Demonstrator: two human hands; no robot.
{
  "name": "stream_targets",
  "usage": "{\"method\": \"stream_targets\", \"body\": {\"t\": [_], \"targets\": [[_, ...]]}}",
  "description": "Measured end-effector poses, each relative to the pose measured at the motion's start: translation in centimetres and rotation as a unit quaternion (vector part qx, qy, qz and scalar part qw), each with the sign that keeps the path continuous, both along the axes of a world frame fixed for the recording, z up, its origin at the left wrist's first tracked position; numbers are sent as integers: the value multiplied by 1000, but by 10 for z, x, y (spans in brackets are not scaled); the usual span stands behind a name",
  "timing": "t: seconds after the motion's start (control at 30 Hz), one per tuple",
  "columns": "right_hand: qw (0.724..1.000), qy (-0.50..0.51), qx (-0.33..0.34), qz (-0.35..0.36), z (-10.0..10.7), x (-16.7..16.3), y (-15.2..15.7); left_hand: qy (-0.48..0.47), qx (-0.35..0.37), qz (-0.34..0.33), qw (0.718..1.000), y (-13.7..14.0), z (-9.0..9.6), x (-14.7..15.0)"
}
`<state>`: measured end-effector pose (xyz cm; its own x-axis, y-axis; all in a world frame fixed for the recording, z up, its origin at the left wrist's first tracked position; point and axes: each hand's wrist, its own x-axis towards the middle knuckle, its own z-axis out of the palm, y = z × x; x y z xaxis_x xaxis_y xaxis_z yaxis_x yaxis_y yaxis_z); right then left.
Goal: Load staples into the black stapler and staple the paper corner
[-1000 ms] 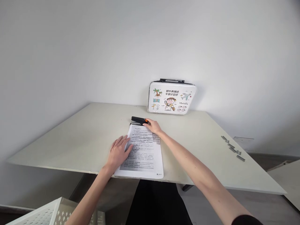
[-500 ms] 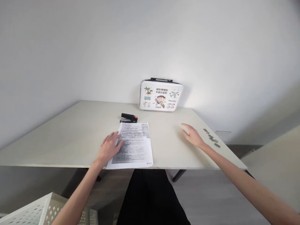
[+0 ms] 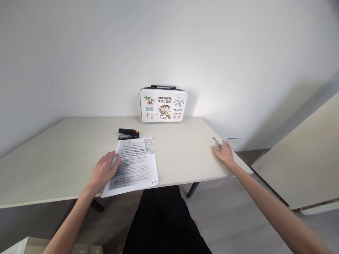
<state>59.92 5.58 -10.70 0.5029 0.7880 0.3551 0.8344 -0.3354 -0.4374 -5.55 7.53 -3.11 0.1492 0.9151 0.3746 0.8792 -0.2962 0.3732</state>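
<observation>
Both hands lie flat: left hand (image 3: pixel 103 169) on paper (image 3: pixel 134 164), right hand (image 3: pixel 225 152) at staples (image 3: pixel 216 142).

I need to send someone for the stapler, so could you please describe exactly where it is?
On the pale table, look in front of the cartoon-printed case standing against the wall. The stapler lies just beyond the far edge of the printed paper, untouched by either hand. It is the only black object, with an orange end.

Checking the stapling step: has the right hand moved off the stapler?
Yes. The right hand left the stapler and went right, to the staples at the table edge.
</observation>
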Motion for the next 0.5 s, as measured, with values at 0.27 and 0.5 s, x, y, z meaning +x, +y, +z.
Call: {"method": "stream_targets", "body": {"t": [0.27,0.5], "targets": [[995,99,1,-11,15,-21,85,-8,-4,3,1000,-6,-2,1],[978,141,40,149,21,-116,156,-22,-16,13,1000,-14,-6,-3]]}}
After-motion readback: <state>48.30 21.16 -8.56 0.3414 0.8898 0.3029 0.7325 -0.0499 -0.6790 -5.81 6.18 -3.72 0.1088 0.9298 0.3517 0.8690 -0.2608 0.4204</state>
